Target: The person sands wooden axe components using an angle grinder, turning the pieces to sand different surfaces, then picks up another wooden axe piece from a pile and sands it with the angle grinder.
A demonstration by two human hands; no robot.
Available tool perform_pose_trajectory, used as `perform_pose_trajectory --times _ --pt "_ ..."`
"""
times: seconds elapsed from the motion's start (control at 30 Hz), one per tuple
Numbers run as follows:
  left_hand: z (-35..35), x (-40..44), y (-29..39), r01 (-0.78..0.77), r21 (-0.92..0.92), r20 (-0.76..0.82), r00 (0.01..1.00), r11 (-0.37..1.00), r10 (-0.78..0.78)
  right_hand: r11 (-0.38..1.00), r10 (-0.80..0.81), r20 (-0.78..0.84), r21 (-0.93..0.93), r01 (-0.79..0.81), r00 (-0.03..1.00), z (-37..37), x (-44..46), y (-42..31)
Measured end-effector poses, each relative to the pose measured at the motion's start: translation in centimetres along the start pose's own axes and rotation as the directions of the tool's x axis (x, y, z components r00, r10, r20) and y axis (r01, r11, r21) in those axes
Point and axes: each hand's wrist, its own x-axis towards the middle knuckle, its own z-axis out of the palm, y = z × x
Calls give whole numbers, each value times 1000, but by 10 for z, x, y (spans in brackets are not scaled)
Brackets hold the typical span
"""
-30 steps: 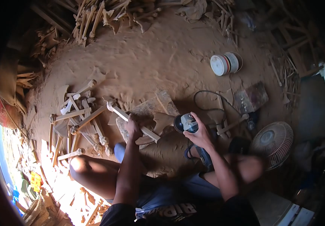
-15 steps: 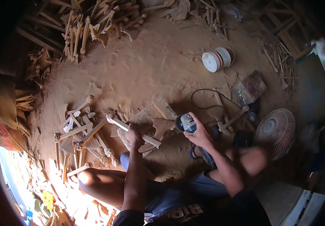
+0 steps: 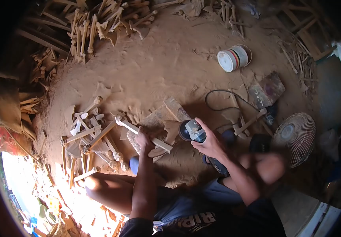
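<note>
My left hand [image 3: 144, 142] is closed round the middle of a pale long bone [image 3: 128, 125], whose shaft looks squared off and whose far-left end is knobbed. The bone lies slantwise above a dusty board [image 3: 154, 119] on the ground. In my right hand [image 3: 212, 144] is an angle grinder [image 3: 196, 130], gripped near its head, with the dark round disc facing left toward the bone. A gap separates disc and bone. Just left of the disc, a flat, broad bone piece [image 3: 172, 130] rests on the board. The grinder's rear body is partly hidden by my forearm.
Left of my left hand is a heap of bones [image 3: 95, 134]. More bones [image 3: 91, 31] are piled at the back left. A white bucket [image 3: 226, 61] lies tipped over. Near a stained block [image 3: 267, 90] runs a dark cable [image 3: 207, 103]. A fan [image 3: 295, 138] stands at right.
The grinder has turned slightly, its disc now showing more to the left. My left hand still grips the bone in nearly the same pose. The whole view has shifted slightly.
</note>
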Motion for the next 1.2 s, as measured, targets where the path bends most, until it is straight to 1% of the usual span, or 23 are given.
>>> perform_pose_trajectory --times 0.03,0.07,0.17,0.27,0.33,0.37,0.43,0.53,0.57,0.63,0.77,0.83,0.87,0.93,1.07,1.13,1.17,1.2 --pt "1 -4 1 -6 0 -12 1000 1000 6 1000 -3 32 -24 4 999 1 -2 -7" --pt "3 -7 2 -10 1 -19 1000 1000 11 996 -45 27 -73 47 999 3 -3 -13" --pt "8 -9 3 -22 15 -39 999 1000 22 997 53 151 -58 -45 987 -4 -3 -43" --pt "12 -15 5 -21 14 -45 999 1000 22 993 85 191 -101 -66 978 -6 -3 -54" --pt "16 -21 8 -8 -5 -67 998 1000 7 989 73 197 -142 -46 978 -6 -5 -62" --pt "19 -24 10 -18 17 -67 998 1000 19 986 66 199 -161 -34 978 -5 -5 -64" --pt "19 -25 10 -39 62 -68 997 997 43 989 40 185 -149 -12 982 -1 -5 -59" --pt "17 -22 10 -20 43 -51 998 999 23 989 12 161 -149 12 987 5 -5 -57" --pt "15 -21 9 -18 54 -74 997 998 22 989 4 148 -149 18 989 7 -5 -57" --pt "19 -24 10 -12 75 -112 993 997 21 982 39 164 -188 -8 986 9 -3 -59" --pt "17 -21 8 -18 82 -94 995 997 26 959 153 190 -265 -100 970 7 -2 -68" --pt "16 -19 6 -39 92 -76 996 995 46 957 151 162 -271 -103 975 8 -2 -66" --pt "15 -19 6 -31 77 -89 995 997 37 956 148 146 -274 -104 978 9 -1 -64" --pt "17 -17 6 -16 53 -102 994 998 22 976 84 90 -209 -63 992 10 2 -50" --pt "13 -14 6 -18 2 -31 999 1000 18 996 -80 -7 -50 80 997 27 8 -7" --pt "8 -11 3 -19 -4 5 1000 1000 19 989 50 84 -141 -38 995 11 8 -38" --pt "6 -9 1 -15 -12 -4 1000 1000 15 978 117 126 -188 -92 985 6 9 -49" --pt "6 -8 2 -14 -20 -12 1000 1000 14 976 117 118 -199 -92 986 6 10 -49"
